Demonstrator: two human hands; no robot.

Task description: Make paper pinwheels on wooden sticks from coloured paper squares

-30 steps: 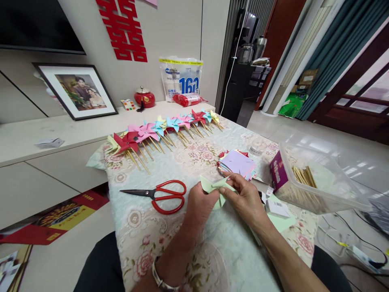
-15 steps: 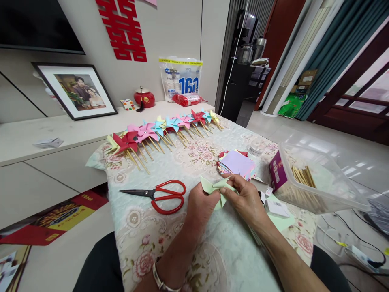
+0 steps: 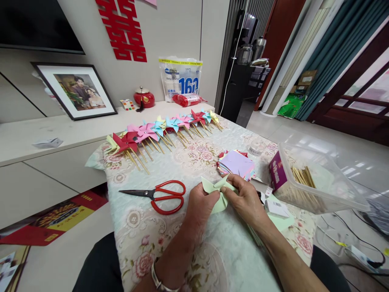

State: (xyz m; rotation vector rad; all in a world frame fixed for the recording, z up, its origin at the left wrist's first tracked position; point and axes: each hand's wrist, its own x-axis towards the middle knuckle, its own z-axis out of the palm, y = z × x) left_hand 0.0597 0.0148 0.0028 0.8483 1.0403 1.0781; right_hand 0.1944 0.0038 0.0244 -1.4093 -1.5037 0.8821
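Observation:
Between both hands is a pale green paper pinwheel (image 3: 219, 205), its blades folded in toward the middle. My left hand (image 3: 199, 202) pinches it from the left, thumb near the centre. From the right, my right hand (image 3: 245, 198) grips it, with thumb and fingers pressed on the folded centre. Red-handled scissors (image 3: 167, 197) lie to the left of my left hand, blades pointing left. Just beyond the hands sits a stack of cut paper squares (image 3: 238, 163), lilac on top. Beside my right wrist are a small white box (image 3: 277, 208) and green paper (image 3: 285, 222).
Finished pinwheels on sticks (image 3: 146, 132) line the far edge of the floral tablecloth (image 3: 139, 243). A clear plastic bin (image 3: 328, 198) with wooden sticks stands at the right edge. A round clear container (image 3: 257, 147) is behind the paper stack. Cables (image 3: 361, 227) run over the floor.
The lower green blade shows more fully, and the folded blades have shifted slightly around the centre. Both hands stay in nearly the same place.

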